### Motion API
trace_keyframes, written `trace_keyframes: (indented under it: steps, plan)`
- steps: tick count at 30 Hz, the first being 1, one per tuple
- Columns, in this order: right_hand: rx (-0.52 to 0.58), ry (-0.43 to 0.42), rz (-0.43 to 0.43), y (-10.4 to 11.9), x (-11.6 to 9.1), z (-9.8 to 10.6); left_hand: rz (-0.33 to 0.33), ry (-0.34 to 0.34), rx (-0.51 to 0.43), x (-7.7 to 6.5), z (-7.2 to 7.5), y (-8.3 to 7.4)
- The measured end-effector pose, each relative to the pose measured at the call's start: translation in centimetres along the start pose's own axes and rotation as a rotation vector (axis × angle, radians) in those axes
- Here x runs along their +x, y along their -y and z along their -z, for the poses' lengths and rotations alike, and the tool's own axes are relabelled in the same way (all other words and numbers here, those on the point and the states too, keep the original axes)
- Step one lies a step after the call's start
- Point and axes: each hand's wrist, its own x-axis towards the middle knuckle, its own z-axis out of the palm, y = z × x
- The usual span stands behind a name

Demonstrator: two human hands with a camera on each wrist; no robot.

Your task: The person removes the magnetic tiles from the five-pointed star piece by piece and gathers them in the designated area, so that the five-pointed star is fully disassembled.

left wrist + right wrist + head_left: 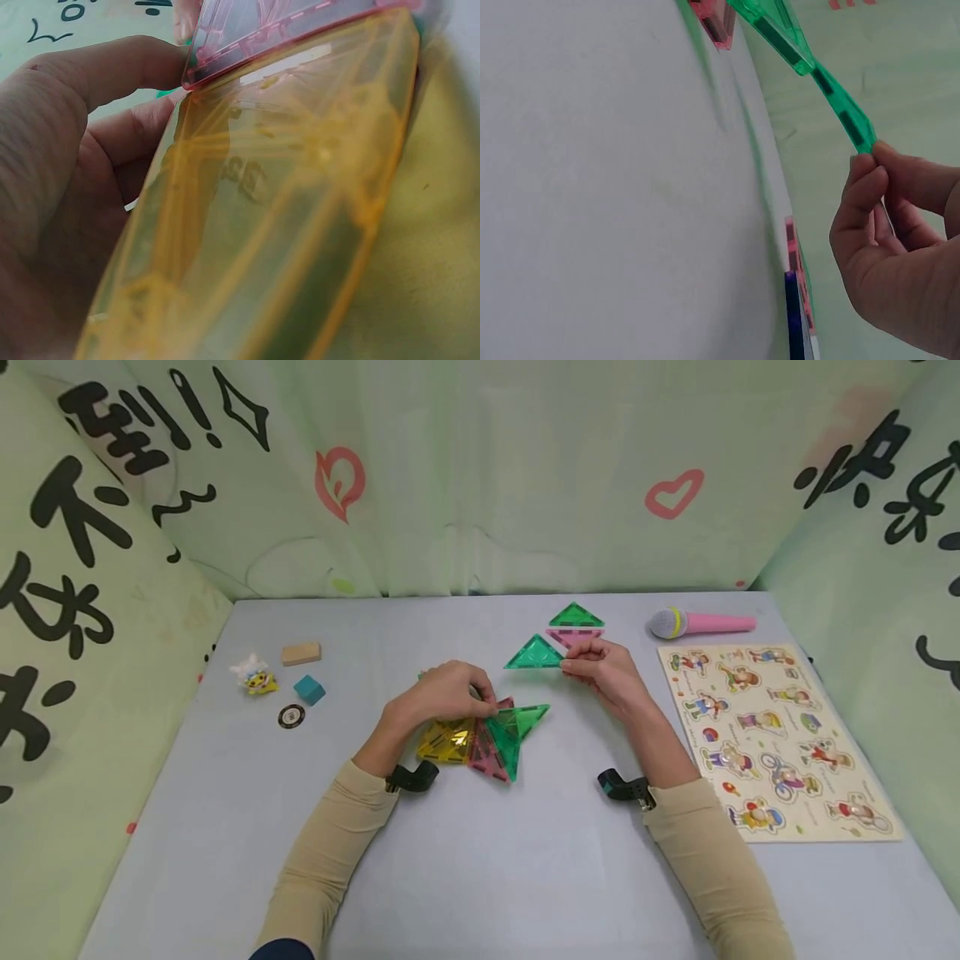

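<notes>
My left hand (450,689) holds a built shape of see-through magnetic tiles, with its fingers at the top. A yellow tile (447,742), a pink tile (489,752) and a green tile (512,739) show in it. Seen from the left wrist, the yellow tile (277,195) fills much of the view and the pink tile (262,34) adjoins its top edge. My right hand (609,675) pinches a loose green triangle tile (534,653) by one corner, raised off the table in the right wrist view. Part of the shape is hidden behind my left hand.
Behind the right hand lie another green triangle (576,615) and a pink triangle (573,636). A pink microphone (712,623) and a wooden picture board (780,743) lie on the right. On the left are a small figurine (255,677), wooden block (302,653), teal cube (309,690) and round disc (291,716).
</notes>
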Motion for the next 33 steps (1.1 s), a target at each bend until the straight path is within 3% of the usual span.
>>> trace_keyframes:
  steps: [5,12,22,24,30,33]
  plan:
    - [-0.295,-0.125,0.023,-0.5,1.2,-1.2,-0.016,0.008,-0.018,0.0,0.0,0.0]
    - [-0.686,-0.198,0.103,-0.6,2.5,-2.0,-0.006,0.019,-0.032,-0.1,0.0,0.0]
    - [-0.858,-0.250,0.177,-0.8,2.0,-1.6,-0.017,0.032,-0.040,0.0,-0.1,0.1]
    - [-0.859,-0.190,0.168,-0.6,1.5,-1.4,-0.027,0.026,-0.045,0.0,-0.1,0.1]
    - [-0.789,0.159,0.071,0.1,-0.6,-1.0,-0.029,0.023,-0.053,0.1,-0.2,0.2]
    - [-0.720,0.288,0.028,-0.1,-1.5,-0.9,-0.026,0.026,-0.061,0.1,-0.2,0.2]
